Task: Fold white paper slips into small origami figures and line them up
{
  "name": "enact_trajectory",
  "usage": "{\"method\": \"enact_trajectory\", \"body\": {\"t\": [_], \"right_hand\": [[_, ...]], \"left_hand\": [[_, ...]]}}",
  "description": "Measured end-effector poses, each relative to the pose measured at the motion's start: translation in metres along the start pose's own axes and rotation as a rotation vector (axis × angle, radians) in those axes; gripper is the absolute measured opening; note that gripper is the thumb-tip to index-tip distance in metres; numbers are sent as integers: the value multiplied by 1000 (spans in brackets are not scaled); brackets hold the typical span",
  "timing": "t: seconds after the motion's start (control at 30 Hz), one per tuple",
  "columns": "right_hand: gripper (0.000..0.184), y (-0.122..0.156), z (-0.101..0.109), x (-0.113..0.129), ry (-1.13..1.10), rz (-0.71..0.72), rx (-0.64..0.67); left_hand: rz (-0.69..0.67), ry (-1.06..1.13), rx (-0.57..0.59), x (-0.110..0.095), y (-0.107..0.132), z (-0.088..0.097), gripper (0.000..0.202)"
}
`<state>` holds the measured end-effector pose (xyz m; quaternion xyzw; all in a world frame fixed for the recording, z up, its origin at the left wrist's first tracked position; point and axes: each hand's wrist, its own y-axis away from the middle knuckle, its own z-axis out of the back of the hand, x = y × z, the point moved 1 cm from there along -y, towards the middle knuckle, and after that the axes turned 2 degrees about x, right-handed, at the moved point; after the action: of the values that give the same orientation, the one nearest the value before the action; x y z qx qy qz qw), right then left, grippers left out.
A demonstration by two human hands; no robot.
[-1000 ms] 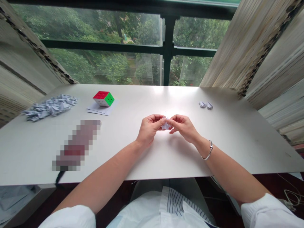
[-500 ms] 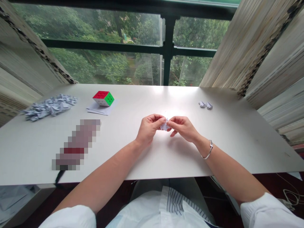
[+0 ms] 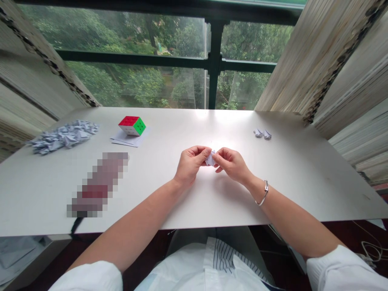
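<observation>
Between my two hands, a little above the middle of the white table, is a small piece of folded white paper [image 3: 210, 159] with pointed corners. My left hand [image 3: 191, 161] pinches its left side between thumb and fingers. On the right side, the thumb and index finger of my right hand [image 3: 232, 162] close on the paper's edge. The fingers cover much of the piece, so its full shape is hidden. A silver bracelet [image 3: 266, 192] circles my right wrist.
At the left lies a heap of folded paper pieces [image 3: 65, 136]. A puzzle cube [image 3: 132, 125] rests on white paper sheets [image 3: 138, 140]. Two or so small folded pieces [image 3: 262, 134] lie back right. A blurred-out oblong object [image 3: 98, 184] with a black strap lies front left.
My right hand has shifted slightly left and its fingers have curled in more. The bracelet moved a little left with the wrist. My left hand stays nearly still on the paper.
</observation>
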<state>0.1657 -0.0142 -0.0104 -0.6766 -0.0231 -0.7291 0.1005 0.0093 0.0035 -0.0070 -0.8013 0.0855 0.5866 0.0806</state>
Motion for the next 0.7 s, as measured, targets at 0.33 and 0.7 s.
{"method": "enact_trajectory", "body": {"t": [0.33,0.7], "right_hand": [[38,-1,3,2,43,-34,49],[36,2,-1,5,72,46,58]], "left_hand": [[-10,-38,-30,-4,0,0,29],[-53,-28,-51,-3,3,-4,25]]}}
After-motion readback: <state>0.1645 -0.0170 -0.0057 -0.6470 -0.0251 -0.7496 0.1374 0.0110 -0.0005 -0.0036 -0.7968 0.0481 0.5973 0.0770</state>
